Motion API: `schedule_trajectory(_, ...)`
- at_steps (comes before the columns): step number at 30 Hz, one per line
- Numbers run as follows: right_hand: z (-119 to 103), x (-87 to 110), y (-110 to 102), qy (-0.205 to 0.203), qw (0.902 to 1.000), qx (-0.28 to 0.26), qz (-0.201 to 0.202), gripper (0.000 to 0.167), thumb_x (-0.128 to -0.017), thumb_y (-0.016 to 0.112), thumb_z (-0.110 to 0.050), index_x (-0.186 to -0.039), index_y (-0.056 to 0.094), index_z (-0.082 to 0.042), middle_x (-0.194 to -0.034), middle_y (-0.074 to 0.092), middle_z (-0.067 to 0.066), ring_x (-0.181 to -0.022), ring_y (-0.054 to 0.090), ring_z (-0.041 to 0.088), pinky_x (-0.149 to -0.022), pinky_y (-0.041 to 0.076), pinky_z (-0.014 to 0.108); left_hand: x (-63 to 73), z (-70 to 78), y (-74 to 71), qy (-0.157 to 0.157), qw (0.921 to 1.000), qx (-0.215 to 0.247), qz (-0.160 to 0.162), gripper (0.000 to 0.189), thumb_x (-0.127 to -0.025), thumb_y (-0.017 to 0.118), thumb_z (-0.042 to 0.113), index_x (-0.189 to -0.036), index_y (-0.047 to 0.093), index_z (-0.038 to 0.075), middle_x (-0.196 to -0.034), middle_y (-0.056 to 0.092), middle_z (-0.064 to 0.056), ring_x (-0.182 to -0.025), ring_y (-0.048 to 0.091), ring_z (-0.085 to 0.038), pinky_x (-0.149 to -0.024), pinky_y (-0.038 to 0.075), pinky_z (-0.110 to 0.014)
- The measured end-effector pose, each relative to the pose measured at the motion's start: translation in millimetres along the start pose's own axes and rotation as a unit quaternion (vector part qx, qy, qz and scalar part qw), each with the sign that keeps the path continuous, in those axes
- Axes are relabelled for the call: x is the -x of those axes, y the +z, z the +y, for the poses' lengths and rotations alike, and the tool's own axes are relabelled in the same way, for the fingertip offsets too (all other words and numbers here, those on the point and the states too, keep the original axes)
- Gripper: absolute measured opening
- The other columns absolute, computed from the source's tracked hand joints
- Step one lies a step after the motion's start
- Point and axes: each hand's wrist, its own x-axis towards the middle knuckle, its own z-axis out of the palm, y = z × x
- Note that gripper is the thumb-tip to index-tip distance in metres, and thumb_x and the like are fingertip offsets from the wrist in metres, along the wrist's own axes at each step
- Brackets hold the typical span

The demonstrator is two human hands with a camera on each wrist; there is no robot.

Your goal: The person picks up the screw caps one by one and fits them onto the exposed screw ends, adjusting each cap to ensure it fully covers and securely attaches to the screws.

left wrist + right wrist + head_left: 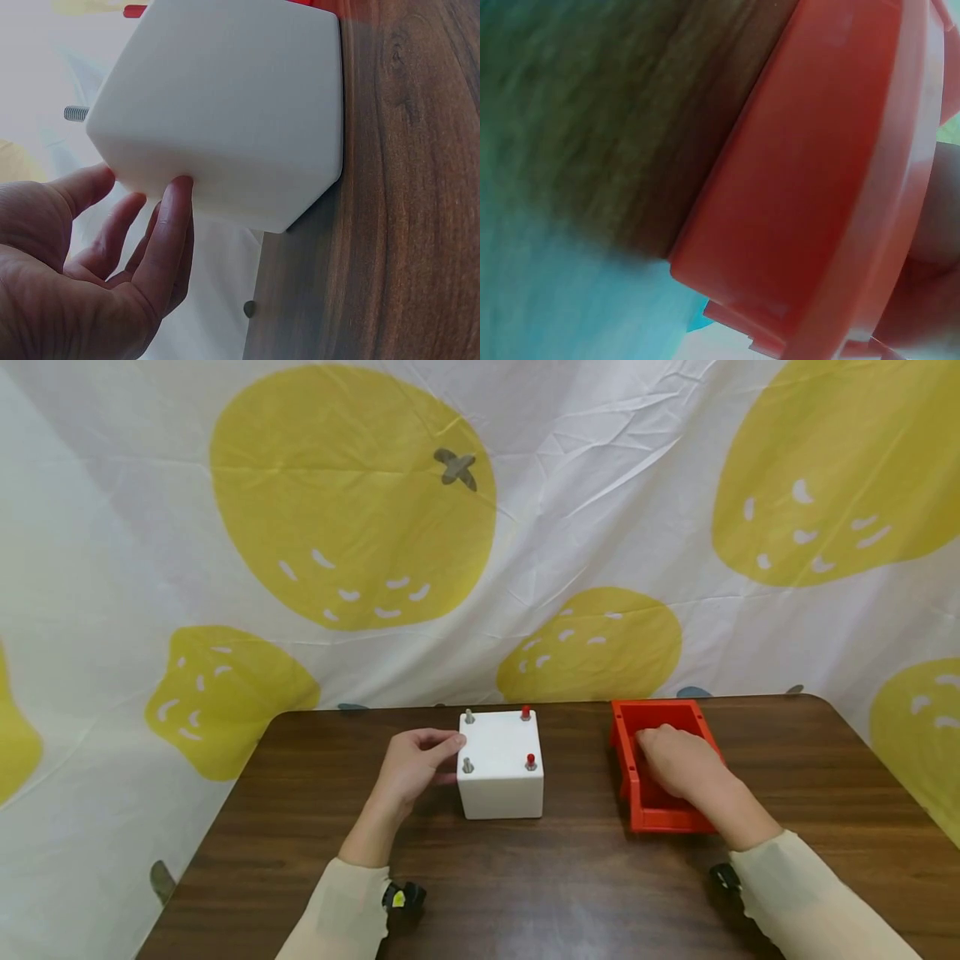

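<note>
A white block (498, 745) stands on the table with upright threaded studs at its top corners. Red caps (530, 759) cover the two right studs; the left stud (468, 765) near the front is bare metal. My left hand (411, 766) touches the block's left side, its thumb at the top edge and fingers (174, 225) resting on the side face. To the right, my right hand (678, 760) reaches down into a red bin (636, 793). Its fingertips are hidden inside, and I cannot tell what they hold.
The brown wooden table (570, 885) has a rounded far edge close to a hanging cloth (585, 527) printed with yellow fruit. A dark strapped device (403, 896) sits at the left wrist, and another (724, 878) at the right.
</note>
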Motion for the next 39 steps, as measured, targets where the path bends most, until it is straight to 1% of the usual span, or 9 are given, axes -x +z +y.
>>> schedule_trajectory(8, 4.2, -0.6, 0.9, -0.005, 0.9998, -0.018, 0.011, 0.014, -0.096, 0.066, 0.001, -0.086, 0.061, -0.007, -0.077, 0.065, 0.009, -0.07, 0.062, 0.026, -0.072, 0.063, 0.051, -0.6, 1.7, 1.0, 0.001, 1.0, 0.006, 0.0, 0.028, -0.098, 0.081, 0.018, -0.117, 0.077, -0.002, -0.12, 0.071, -0.016, -0.098, 0.072, -0.031, -0.079, 0.067, -0.046)
schedule_trajectory(12, 5.0, 0.4, 2.1, -0.006, 0.9996, -0.018, 0.019, 0.015, -0.096, 0.065, 0.001, -0.085, 0.061, -0.008, -0.077, 0.065, 0.009, -0.07, 0.063, 0.026, -0.071, 0.063, 0.05, -0.2, 1.9, 2.0, 0.002, 1.0, 0.003, -0.001, 0.028, -0.098, 0.08, 0.018, -0.117, 0.077, -0.002, -0.119, 0.071, -0.017, -0.098, 0.072, -0.032, -0.081, 0.067, -0.047)
schedule_trajectory(20, 2.9, 2.7, 0.2, -0.018, 0.9998, -0.01, 0.008, 0.013, -0.096, 0.065, 0.003, -0.088, 0.062, -0.006, -0.078, 0.066, 0.009, -0.075, 0.067, 0.028, -0.077, 0.064, 0.052, 2.0, 2.6, 2.9, 0.004, 1.0, 0.003, -0.003, 0.028, -0.099, 0.079, 0.017, -0.117, 0.077, -0.003, -0.119, 0.071, -0.017, -0.099, 0.072, -0.033, -0.082, 0.066, -0.05)
schedule_trajectory(25, 2.8, 2.9, -2.0, -0.016, 0.9998, -0.007, 0.004, 0.015, -0.095, 0.066, 0.003, -0.086, 0.061, -0.007, -0.078, 0.064, 0.007, -0.074, 0.063, 0.026, -0.075, 0.063, 0.048, 1.7, 2.7, 2.1, 0.004, 1.0, 0.001, -0.003, 0.028, -0.099, 0.08, 0.018, -0.117, 0.077, -0.002, -0.119, 0.071, -0.017, -0.1, 0.072, -0.033, -0.085, 0.065, -0.053)
schedule_trajectory(28, 2.8, 2.6, -2.0, -0.009, 0.9999, -0.01, 0.001, 0.014, -0.095, 0.066, 0.004, -0.086, 0.061, -0.006, -0.078, 0.064, 0.007, -0.072, 0.061, 0.025, -0.073, 0.063, 0.047, 0.2, 0.6, 1.7, 0.005, 1.0, 0.0, -0.003, 0.029, -0.098, 0.08, 0.019, -0.117, 0.077, -0.002, -0.12, 0.071, -0.017, -0.099, 0.072, -0.032, -0.084, 0.065, -0.052)
schedule_trajectory(34, 3.6, 1.8, -0.8, -0.005, 0.9995, -0.03, -0.002, 0.014, -0.095, 0.064, 0.005, -0.087, 0.06, -0.006, -0.078, 0.063, 0.008, -0.074, 0.061, 0.026, -0.077, 0.063, 0.049, -2.0, -3.7, 1.6, 0.005, 1.0, 0.001, -0.004, 0.029, -0.098, 0.08, 0.019, -0.117, 0.077, -0.002, -0.119, 0.071, -0.017, -0.098, 0.072, -0.031, -0.081, 0.067, -0.047)
schedule_trajectory(39, 3.5, 0.3, -2.3, -0.004, 0.9977, -0.066, 0.011, 0.013, -0.095, 0.063, 0.005, -0.09, 0.059, -0.006, -0.075, 0.059, 0.004, -0.072, 0.059, 0.024, -0.074, 0.062, 0.046, -2.1, -3.5, 1.4, 0.004, 1.0, 0.001, -0.002, 0.028, -0.098, 0.08, 0.019, -0.117, 0.077, -0.002, -0.119, 0.071, -0.016, -0.098, 0.072, -0.031, -0.08, 0.067, -0.046)
